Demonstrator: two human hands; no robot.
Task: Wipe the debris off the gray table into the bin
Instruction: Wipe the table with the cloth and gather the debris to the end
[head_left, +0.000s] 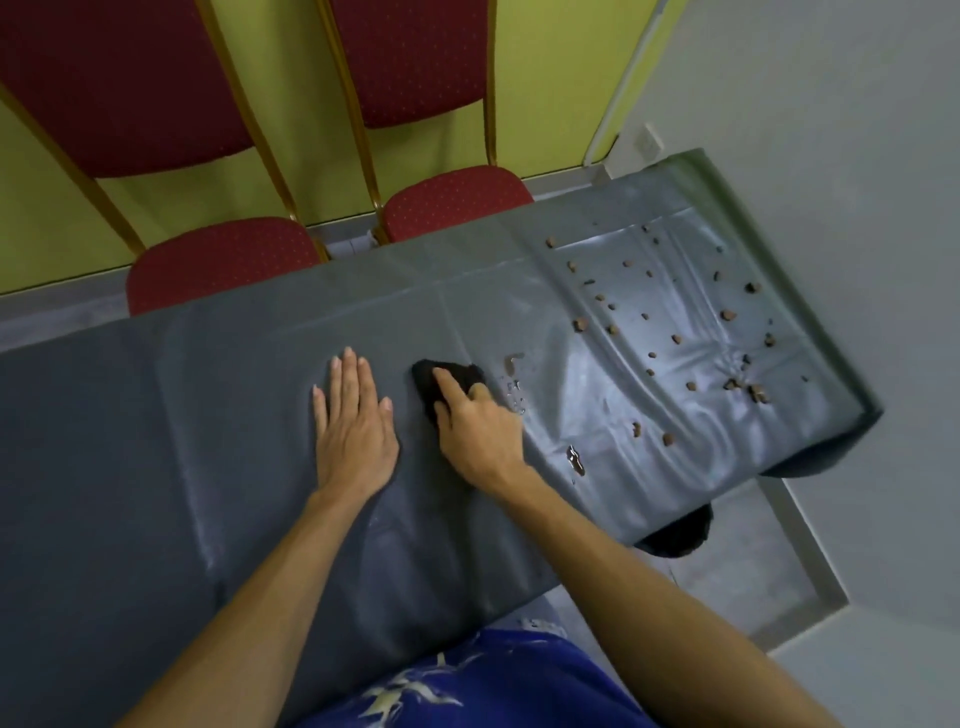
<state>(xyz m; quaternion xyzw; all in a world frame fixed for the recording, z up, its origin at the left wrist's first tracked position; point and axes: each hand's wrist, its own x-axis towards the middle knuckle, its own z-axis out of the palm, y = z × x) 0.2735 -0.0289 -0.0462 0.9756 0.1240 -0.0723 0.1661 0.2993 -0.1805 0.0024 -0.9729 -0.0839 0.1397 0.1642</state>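
A gray plastic sheet covers the table (156, 415). My right hand (478, 426) presses a dark cloth (431, 382) onto the sheet near its middle, fingers curled over it. My left hand (353, 421) lies flat beside it, palm down, fingers apart, holding nothing. Several small brown crumbs of debris (675, 338) are scattered over the wrinkled right end of the table. Brown wet smears (575, 460) sit just right of the cloth and near the front edge. A dark bin (680, 535) peeks out from under the table's front right edge, mostly hidden.
Two red padded chairs (223, 260) with gold frames stand against the far side of the table, before a yellow-green wall. Gray floor (857, 156) lies to the right of the table end. My blue patterned shirt (467, 686) touches the near edge.
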